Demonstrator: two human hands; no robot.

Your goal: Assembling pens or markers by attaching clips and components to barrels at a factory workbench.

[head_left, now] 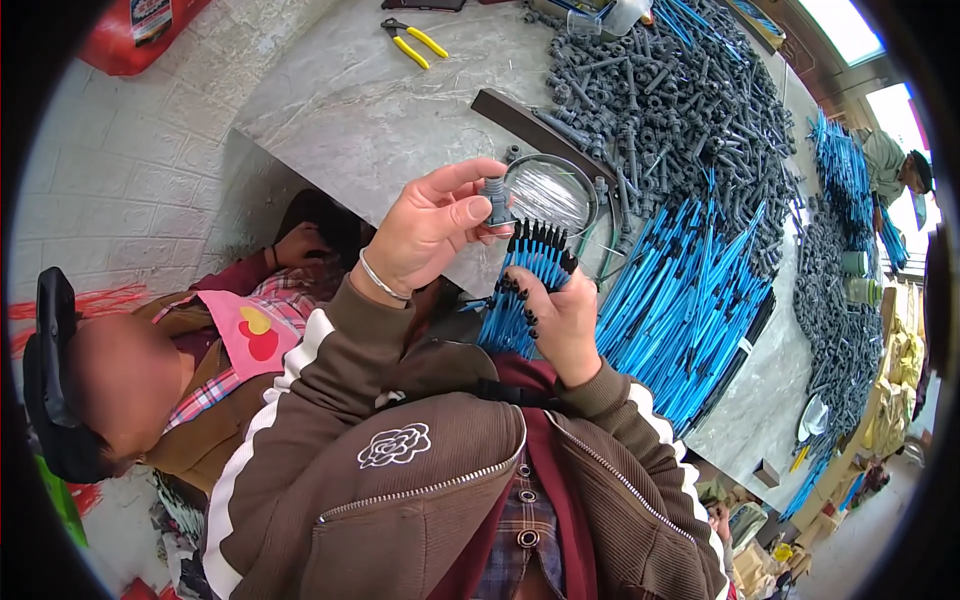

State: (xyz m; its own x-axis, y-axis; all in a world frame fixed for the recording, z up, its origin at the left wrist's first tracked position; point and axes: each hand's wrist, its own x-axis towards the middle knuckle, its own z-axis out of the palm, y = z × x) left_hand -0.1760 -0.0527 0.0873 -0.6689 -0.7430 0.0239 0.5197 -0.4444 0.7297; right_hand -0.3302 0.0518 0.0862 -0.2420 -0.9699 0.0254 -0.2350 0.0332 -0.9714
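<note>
Between the thumb and fingers of my left hand (425,232) is a small dark grey plastic fitting (495,198), held upright with a wider base. My right hand (566,318) is wrapped round a bundle of thin blue cables (508,328), their black tips pointing up and toward the fitting. The fitting's base is right beside those tips; whether they touch I cannot tell. Just beyond both hands lies a round dark-rimmed dish (550,190) with shiny clear strands in it.
A big heap of grey plastic parts (660,100) covers the far right of the grey tabletop (340,110). Many blue cables (670,300) lie right of my right hand. Yellow-handled pliers (415,45) and a dark bar (530,125) lie farther back. A person (220,370) sits close on my left.
</note>
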